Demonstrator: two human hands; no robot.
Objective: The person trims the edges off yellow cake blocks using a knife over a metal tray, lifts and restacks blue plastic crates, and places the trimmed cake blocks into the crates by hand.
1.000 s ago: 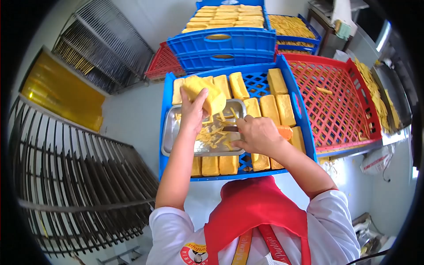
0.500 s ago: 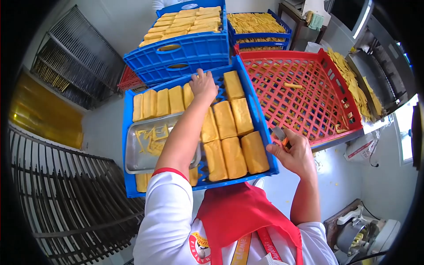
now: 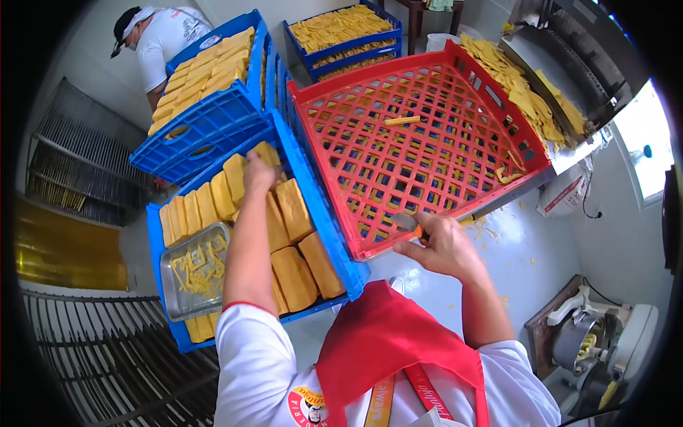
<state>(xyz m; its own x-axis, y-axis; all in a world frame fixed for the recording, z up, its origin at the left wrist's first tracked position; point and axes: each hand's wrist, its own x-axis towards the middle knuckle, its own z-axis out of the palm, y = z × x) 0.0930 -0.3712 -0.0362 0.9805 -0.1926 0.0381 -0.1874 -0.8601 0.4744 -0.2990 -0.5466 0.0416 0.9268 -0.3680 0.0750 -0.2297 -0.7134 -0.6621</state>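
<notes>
My left hand (image 3: 262, 173) reaches to the far corner of a blue crate (image 3: 356, 277). Its fingers are closed around a golden bread loaf (image 3: 267, 152), partly hidden by the hand. More loaves (image 3: 295, 277) lie in rows in this crate, some beneath my forearm. A metal tray (image 3: 206, 307) with thin yellow trimmings (image 3: 199, 267) rests on the loaves at the left. My right hand (image 3: 448, 249) grips a short-bladed knife (image 3: 405, 221) with an orange handle, over the near edge of a red lattice crate (image 3: 370, 252).
One cut strip (image 3: 403, 121) lies in the red crate, with scraps at its right corner. Stacked blue crates (image 3: 199, 128) of loaves stand behind, beside a co-worker (image 3: 163, 43). Sliced pieces (image 3: 509, 82) are heaped at right. A mixer (image 3: 597, 341) stands lower right; a dark rack (image 3: 107, 356) lower left.
The view has swung right, bringing the red crate toward the middle and a co-worker into sight. My left hand has closed on the far corner loaf. My right hand still holds the knife.
</notes>
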